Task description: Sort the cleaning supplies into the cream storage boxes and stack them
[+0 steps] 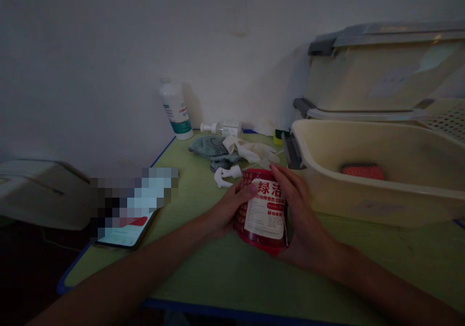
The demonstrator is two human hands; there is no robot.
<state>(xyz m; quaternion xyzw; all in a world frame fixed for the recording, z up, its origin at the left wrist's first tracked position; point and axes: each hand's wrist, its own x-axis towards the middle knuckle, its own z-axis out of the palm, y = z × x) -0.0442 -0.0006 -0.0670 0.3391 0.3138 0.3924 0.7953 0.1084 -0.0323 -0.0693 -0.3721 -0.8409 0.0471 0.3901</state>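
A red roll of garbage bags (pixel 267 212), as its shape and printing suggest, is held between my two hands above the table. Its white label with red Chinese characters faces me. My left hand (pixel 230 212) grips its left side, thumb on the label's edge and the other fingers mostly hidden behind. My right hand (pixel 305 219) is wrapped around the right side, fingers at the top and thumb near the bottom. Just behind the roll lies a white spray nozzle (pixel 227 174), close to my left hand.
A lit phone (pixel 134 214) lies at the table's left edge. Farther back are a white bottle (pixel 176 113), a pump bottle (pixel 228 128) on its side, a grey-green cloth (pixel 210 149) and white gloves or cloth (pixel 250 149). Right stands a cream bin (pixel 348 205) holding a red sponge (pixel 363 171).
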